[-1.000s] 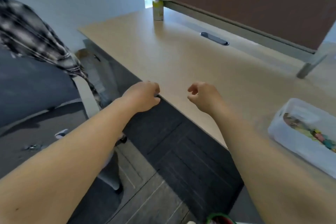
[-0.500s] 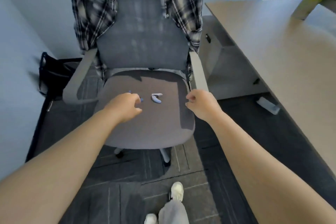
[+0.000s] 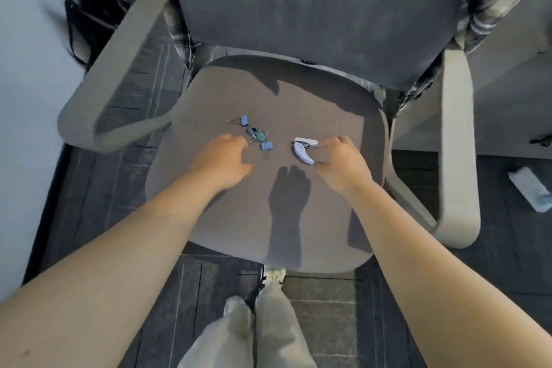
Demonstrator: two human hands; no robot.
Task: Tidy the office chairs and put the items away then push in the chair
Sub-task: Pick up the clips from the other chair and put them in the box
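Note:
A grey office chair, its seat (image 3: pixel 298 98) facing me, fills the view. Several small binder clips (image 3: pixel 257 135), blue and green, lie in a loose cluster left of the seat's middle. A small white stapler (image 3: pixel 302 150) lies to their right. My left hand (image 3: pixel 222 163) hovers just left of the clips with curled, parted fingers, holding nothing. My right hand (image 3: pixel 340 164) pinches the stapler, forefinger on its upper arm and thumb at its lower end, while it still rests on the seat.
A plaid shirt (image 3: pixel 484 9) hangs over the chair's backrest. Pale armrests (image 3: pixel 119 69) flank the seat on both sides. A black bag (image 3: pixel 89 15) leans against the wall at the left. A white object (image 3: pixel 531 191) lies on the dark floor at the right.
My view swung from the desk to the chair and came in close. Both hands dropped onto the seat, the left beside the clips, the right onto the stapler.

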